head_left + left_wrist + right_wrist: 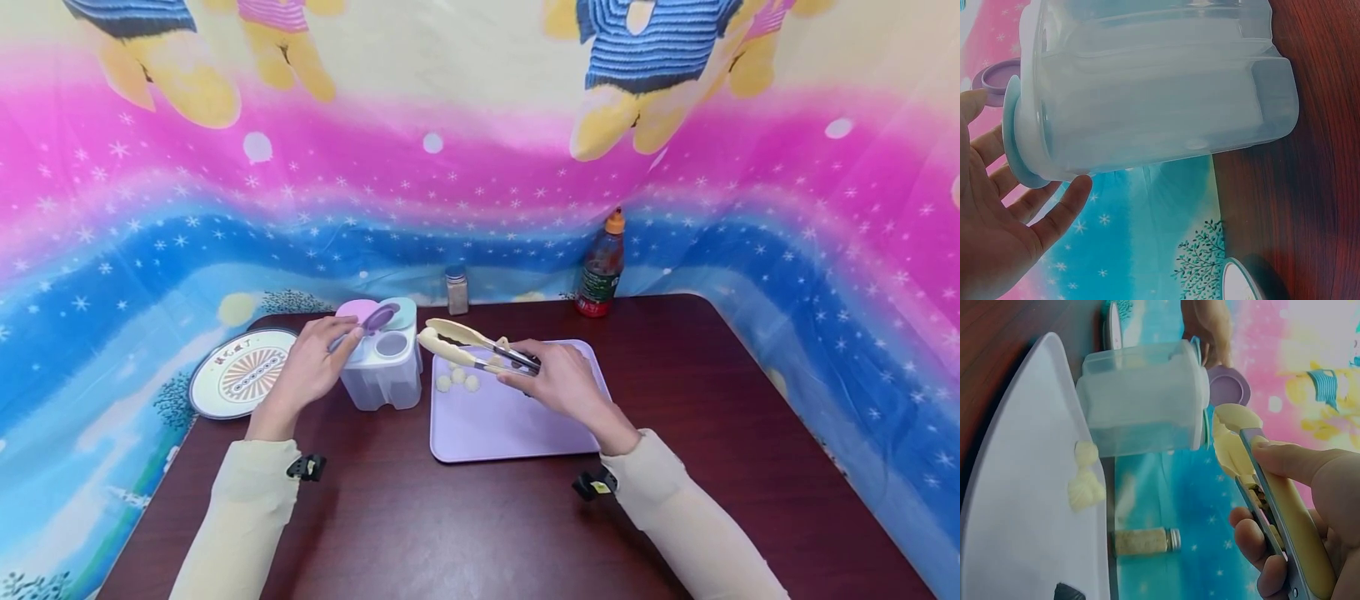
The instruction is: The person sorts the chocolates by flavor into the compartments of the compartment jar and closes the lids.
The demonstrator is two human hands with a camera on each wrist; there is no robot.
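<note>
My left hand [311, 364] reaches over a clear multi-compartment container [382, 385] with round coloured lids. Its thumb is at the raised purple lid [381, 317], and the other fingers spread loosely by the light-blue lid [1017, 134]. One round opening [392, 344] shows uncovered below the purple lid. My right hand [558, 379] grips the handles of cream-tipped tongs [457, 342], whose heads hover just right of the container. Whether the tongs hold something is something I cannot tell. Several small white balls [458, 377] lie on the lilac tray [510, 429] beneath.
A patterned plate [217, 392] lies left of the container. At the back of the dark wooden table [420, 525] stand a small shaker jar [457, 292] and a red sauce bottle [600, 271] with an orange cap. A printed cloth [480, 183] hangs behind.
</note>
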